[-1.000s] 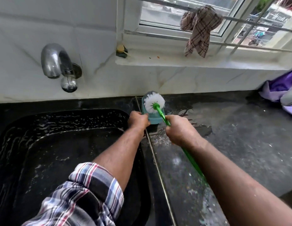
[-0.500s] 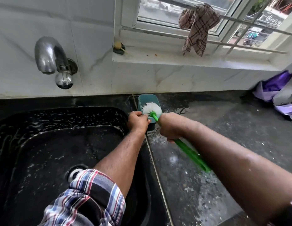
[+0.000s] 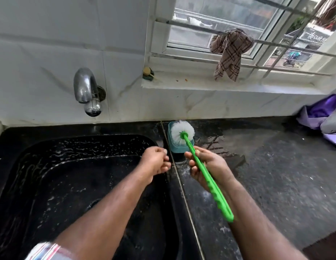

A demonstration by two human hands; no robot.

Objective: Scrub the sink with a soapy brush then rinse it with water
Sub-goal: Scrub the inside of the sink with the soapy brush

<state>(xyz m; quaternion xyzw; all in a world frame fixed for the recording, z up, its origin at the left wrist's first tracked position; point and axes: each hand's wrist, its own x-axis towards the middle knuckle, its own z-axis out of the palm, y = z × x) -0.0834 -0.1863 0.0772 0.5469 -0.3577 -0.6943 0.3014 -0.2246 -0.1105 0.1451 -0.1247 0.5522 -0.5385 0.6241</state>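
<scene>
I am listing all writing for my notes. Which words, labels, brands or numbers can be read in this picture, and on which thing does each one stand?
"cult fi", cut off by the picture edge: white letters on a dark sign outside the window.
No writing shows on the brush, the tub, the tap or the cloth.

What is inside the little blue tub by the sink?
The white head of the green brush sits in the blue tub. Its bristles cover the inside, so any soap there is hidden.
</scene>
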